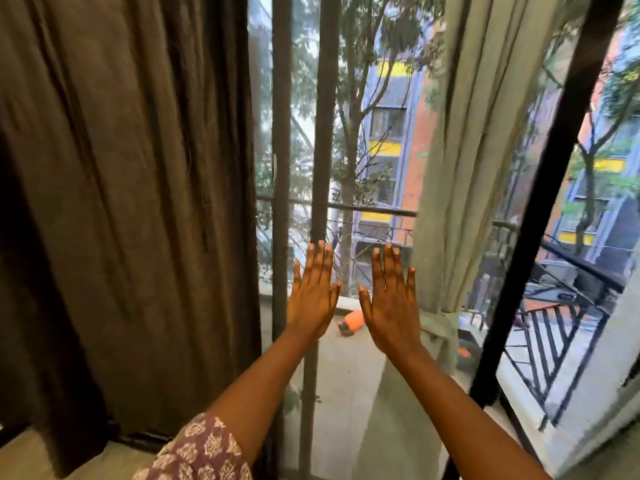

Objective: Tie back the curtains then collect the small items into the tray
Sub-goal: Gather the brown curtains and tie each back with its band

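A dark brown curtain hangs loose over the left of the window. On the right, a pale green curtain is gathered at its lower part by a tie of the same cloth. My left hand and my right hand are raised side by side in front of the glass between the two curtains, fingers straight, backs toward me. Neither hand touches a curtain or holds anything. No tray or small items are in view.
Dark vertical window bars and a black door frame stand ahead. Beyond the glass lie a balcony floor with an orange object, a black railing, trees and buildings. Patterned sleeve at bottom.
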